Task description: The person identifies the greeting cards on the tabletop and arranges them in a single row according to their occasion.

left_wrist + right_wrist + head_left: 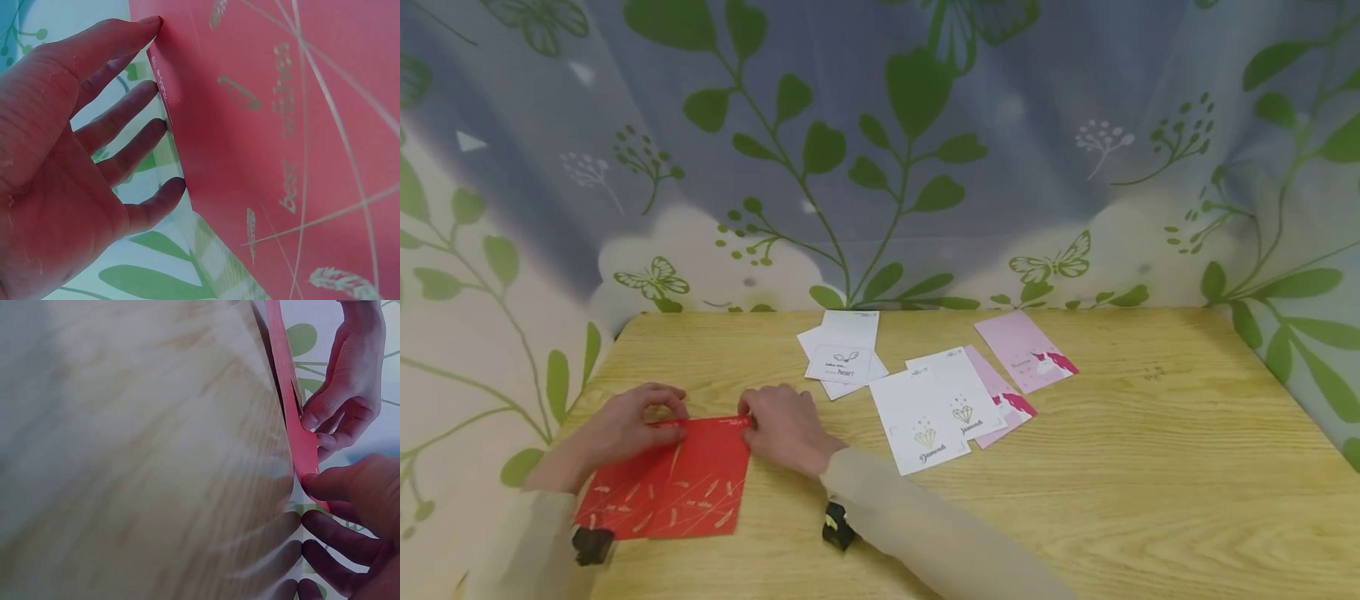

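Observation:
Two red cards lie side by side and overlapping at the table's front left, printed with fine lines and feathers. On the left red card (621, 492), my left hand (625, 427) pinches the top edge near where the cards overlap. The right red card (707, 475) has its top right corner between the thumb and fingers of my right hand (786, 427). "Best wishes" shows on a red card (250, 156) in the left wrist view, with the left thumb at its edge and the other fingers along that edge. From the side, the right wrist view shows both hands at the upper edge.
White cards with a diamond heart (910, 417) overlap mid-table, partly covering a pink unicorn card (985, 433). Another pink card (1022, 342) lies behind them. A small "heart" card (838, 364) rests on white cards (853, 329) at the back. A leaf-patterned curtain (880, 167) hangs behind the wooden table (1112, 500).

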A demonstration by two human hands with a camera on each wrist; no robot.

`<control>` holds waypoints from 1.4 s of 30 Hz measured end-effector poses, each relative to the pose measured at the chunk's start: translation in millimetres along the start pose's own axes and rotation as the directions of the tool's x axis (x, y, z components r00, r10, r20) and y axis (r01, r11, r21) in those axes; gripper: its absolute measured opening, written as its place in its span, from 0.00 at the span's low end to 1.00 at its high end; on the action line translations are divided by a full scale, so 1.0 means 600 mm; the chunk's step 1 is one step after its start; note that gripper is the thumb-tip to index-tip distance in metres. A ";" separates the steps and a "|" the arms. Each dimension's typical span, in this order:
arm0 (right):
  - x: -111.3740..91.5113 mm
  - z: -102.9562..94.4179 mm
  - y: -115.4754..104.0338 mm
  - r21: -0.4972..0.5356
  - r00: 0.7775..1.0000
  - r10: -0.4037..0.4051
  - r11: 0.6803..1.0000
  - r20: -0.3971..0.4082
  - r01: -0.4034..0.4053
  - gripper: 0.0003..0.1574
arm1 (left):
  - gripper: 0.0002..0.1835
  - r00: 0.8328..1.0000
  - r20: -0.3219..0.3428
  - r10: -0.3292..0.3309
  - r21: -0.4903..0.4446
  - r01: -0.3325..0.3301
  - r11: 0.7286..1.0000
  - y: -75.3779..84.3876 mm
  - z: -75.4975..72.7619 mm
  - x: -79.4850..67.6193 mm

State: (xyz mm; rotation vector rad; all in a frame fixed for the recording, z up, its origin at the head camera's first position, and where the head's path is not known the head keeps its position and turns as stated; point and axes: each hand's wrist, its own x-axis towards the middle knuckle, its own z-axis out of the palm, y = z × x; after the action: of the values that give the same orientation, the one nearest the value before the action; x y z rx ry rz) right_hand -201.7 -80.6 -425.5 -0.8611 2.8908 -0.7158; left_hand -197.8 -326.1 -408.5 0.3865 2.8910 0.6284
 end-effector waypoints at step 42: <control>0.001 0.001 -0.001 -0.042 0.997 0.023 0.999 0.070 -0.020 0.14 | 0.14 0.999 -0.009 -0.039 0.043 0.039 0.998 -0.020 -0.001 -0.031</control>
State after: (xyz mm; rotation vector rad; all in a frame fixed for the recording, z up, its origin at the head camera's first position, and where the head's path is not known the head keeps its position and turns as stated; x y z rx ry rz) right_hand -201.7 -81.8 -425.7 -0.8404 2.8571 -0.6131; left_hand -183.0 -342.3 -411.4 0.3330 2.9161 0.5641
